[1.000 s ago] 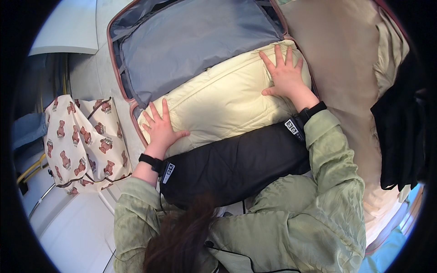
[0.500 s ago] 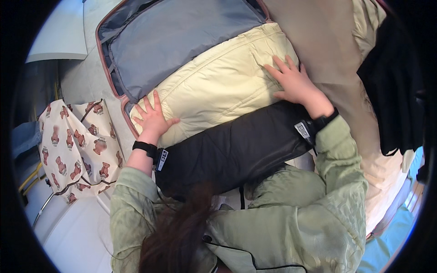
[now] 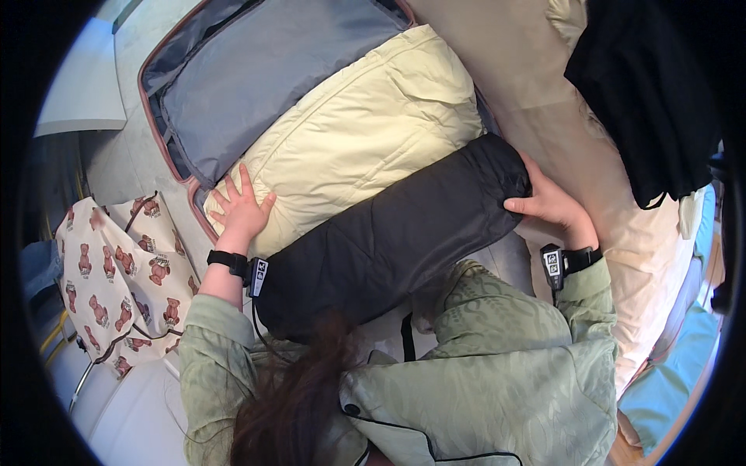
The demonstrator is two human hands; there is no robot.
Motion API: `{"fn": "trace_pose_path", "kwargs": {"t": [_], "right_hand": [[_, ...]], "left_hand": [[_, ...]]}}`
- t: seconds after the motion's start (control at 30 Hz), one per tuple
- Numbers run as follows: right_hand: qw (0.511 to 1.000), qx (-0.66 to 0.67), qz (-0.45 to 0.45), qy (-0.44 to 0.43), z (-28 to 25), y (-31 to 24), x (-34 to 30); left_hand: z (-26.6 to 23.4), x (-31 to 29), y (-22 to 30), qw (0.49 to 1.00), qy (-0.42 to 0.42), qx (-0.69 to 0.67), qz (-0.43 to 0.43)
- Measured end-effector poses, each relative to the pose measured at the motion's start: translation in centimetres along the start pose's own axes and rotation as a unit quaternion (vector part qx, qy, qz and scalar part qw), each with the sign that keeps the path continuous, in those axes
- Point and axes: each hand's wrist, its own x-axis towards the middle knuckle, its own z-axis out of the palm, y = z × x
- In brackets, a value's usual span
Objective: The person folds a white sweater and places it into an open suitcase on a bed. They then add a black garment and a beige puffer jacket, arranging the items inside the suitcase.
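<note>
A cream padded garment [image 3: 373, 132] lies folded in the near half of an opened suitcase [image 3: 152, 124] with a pinkish rim. My left hand [image 3: 244, 213] rests flat on its left end, fingers spread. Along the garment's near side, close to my body, lies a folded black padded garment [image 3: 396, 233], long and narrow. My right hand [image 3: 556, 206] holds its right end, thumb on the near side and fingers round the far edge, partly hidden. A grey fabric panel [image 3: 256, 93] covers the suitcase's far half.
At left stands a pale bag with a bear print [image 3: 116, 272]. A beige fabric surface [image 3: 544, 116] stretches along the right, with black clothing [image 3: 637, 101] draped on it. Light blue fabric [image 3: 672, 380] lies at lower right. A white curved object [image 3: 78, 85] is at upper left.
My right hand has left the cream garment and taken hold of the black garment's right end. My left hand stays on the cream garment. The whole view has shifted slightly.
</note>
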Motion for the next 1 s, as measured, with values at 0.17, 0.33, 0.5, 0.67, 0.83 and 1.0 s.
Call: {"fn": "trace_pose_path", "kwargs": {"t": [0.17, 0.33, 0.5, 0.67, 0.83, 1.0], "right_hand": [[0.972, 0.209, -0.096, -0.039, 1.4, -3.0, 1.4], [0.965, 0.114, -0.23, -0.059, 3.5, -5.7, 6.6], [0.938, -0.21, -0.276, -0.024, 4.9, -5.3, 11.6], [0.915, -0.312, -0.256, 0.021, 7.0, -4.5, 14.1], [0.903, -0.353, -0.238, 0.057, 8.1, -3.9, 15.4], [0.889, -0.377, -0.248, 0.083, 8.5, -4.4, 15.2]], "left_hand": [[-0.6, -0.7, -1.3, 0.998, 0.001, -0.044, 0.054], [-3.3, -2.4, -3.9, 0.97, -0.05, -0.171, 0.166], [-8.2, -5.7, -6.1, 0.837, -0.187, -0.441, 0.264], [-12.2, -8.6, -6.1, 0.844, -0.065, -0.444, 0.293], [-10.4, -10.2, -2.1, 0.932, 0.213, -0.06, 0.286], [-5.4, -8.7, 0.8, 0.981, 0.109, 0.034, 0.158]]}}
